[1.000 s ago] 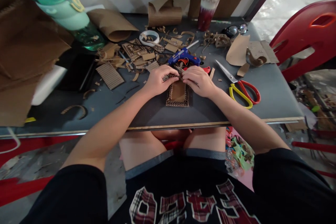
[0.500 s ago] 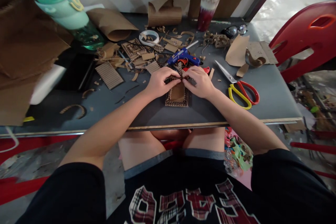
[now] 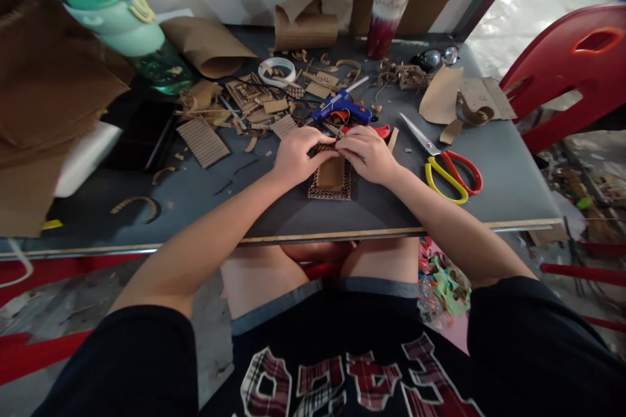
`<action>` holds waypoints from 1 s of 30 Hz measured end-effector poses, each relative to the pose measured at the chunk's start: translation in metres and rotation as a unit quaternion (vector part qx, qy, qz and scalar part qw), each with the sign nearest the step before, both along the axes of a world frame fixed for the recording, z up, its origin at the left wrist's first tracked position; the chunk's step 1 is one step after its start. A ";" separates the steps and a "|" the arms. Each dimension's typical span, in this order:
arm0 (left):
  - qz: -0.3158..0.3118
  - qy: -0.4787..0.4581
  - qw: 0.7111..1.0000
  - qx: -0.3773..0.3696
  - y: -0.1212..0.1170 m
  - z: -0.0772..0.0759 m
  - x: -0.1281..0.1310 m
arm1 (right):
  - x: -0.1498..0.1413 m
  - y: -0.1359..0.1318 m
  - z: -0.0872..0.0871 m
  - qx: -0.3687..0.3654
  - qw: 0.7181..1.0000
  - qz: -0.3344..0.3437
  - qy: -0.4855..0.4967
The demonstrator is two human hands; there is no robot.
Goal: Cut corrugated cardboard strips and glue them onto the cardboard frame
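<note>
A small rectangular frame of corrugated cardboard (image 3: pixel 330 194), with a plain brown middle, lies flat near the table's front edge. My left hand (image 3: pixel 299 155) is closed at its far left corner, thumb and fingers pinching a corrugated cardboard strip along the far side. From the right, my right hand (image 3: pixel 368 152) pinches the same far side, its fingertips meeting those of the left. The fingers hide most of the strip. Just beyond the hands lie a blue hot glue gun (image 3: pixel 342 106) and a red-handled tool (image 3: pixel 376 131), partly covered.
Scissors (image 3: pixel 433 155) with yellow and red handles lie to the right. Cardboard scraps (image 3: pixel 203 140) and a white tape roll (image 3: pixel 276 70) spread across the back. A green bottle (image 3: pixel 127 32), a drink cup (image 3: pixel 388 6) and glasses (image 3: pixel 440 57) stand or lie farther off. A red chair (image 3: pixel 577 65) is at right.
My right hand has shifted slightly left, and its fingers have come together with the left hand's. The strip end that stuck up beyond the fingers is now lower and mostly covered.
</note>
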State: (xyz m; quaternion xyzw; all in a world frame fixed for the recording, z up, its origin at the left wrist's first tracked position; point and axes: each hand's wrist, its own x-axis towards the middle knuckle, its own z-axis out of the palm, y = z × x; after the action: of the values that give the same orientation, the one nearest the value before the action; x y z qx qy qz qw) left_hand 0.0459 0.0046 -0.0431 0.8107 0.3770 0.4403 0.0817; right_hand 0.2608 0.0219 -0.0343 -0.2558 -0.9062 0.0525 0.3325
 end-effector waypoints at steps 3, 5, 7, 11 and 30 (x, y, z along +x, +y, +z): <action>-0.007 -0.023 0.999 -0.022 0.000 0.001 -0.001 | 0.001 0.001 0.000 -0.007 1.000 0.002 -0.005; -0.004 -0.033 0.998 -0.046 0.000 0.002 -0.002 | 0.001 0.002 0.000 -0.019 1.000 0.003 -0.011; -0.007 -0.047 0.997 -0.062 0.001 0.002 -0.002 | 0.001 0.002 0.000 -0.024 1.000 0.006 -0.012; -0.037 -0.088 0.993 -0.072 0.002 0.005 -0.002 | 0.001 0.002 0.000 -0.016 1.000 0.014 -0.008; -0.080 -0.131 0.968 -0.199 0.010 0.006 -0.008 | 0.001 0.000 0.008 -0.036 0.994 0.085 0.056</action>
State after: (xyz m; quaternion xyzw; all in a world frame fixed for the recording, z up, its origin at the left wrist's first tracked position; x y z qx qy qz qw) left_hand 0.0377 0.0149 -0.0374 0.7408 0.3772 0.4511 0.3248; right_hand 0.2622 0.0216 -0.0266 -0.1864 -0.9022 0.1270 0.3677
